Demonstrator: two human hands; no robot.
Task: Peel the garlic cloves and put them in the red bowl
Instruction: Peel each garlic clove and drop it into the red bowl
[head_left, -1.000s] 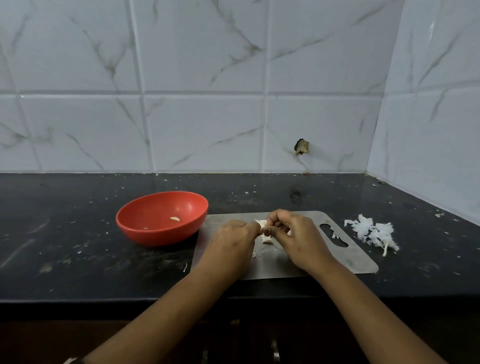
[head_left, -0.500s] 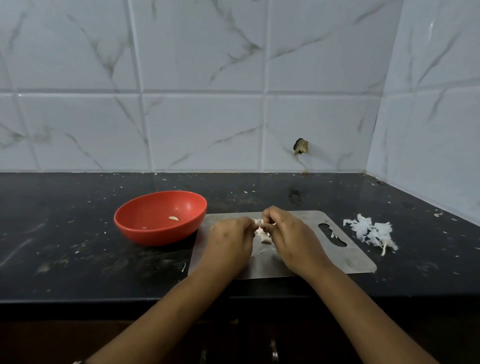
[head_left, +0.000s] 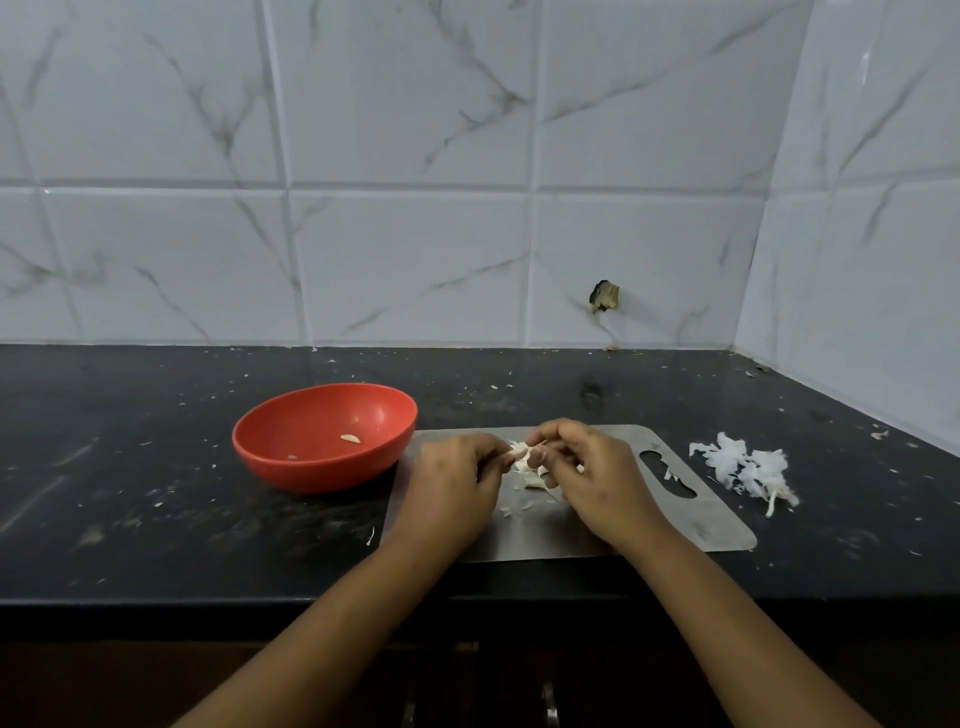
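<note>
Head view: just below the middle of the frame, the left hand (head_left: 452, 483) and the right hand (head_left: 597, 478) meet over a steel board (head_left: 675, 519). Both have their fingers curled in, and they pinch a garlic clove (head_left: 517, 452) between the fingertips. Ragged white skin sticks out of the clove where the two hands meet. How much skin is left on it is too small to tell. A few loose scraps (head_left: 535, 483) lie on the board under the hands.

Left of centre, touching or just beside the board's left edge, stands the red bowl (head_left: 311, 475). One peeled clove (head_left: 350, 439) lies in its bottom. At the right of the frame, on the black counter (head_left: 156, 519), is a pile of dry skins (head_left: 743, 467), apart from the board.

The clove looks very light, small and firm, while its skin is papery and tears easily. Bare, it would likely be smooth and a little sticky, so it could slip from a loose pinch. A good hold seems to be one hand gripping the body of the clove by its sides while the other hand's nails catch the skin at a tip and pull it off along the length.
</note>
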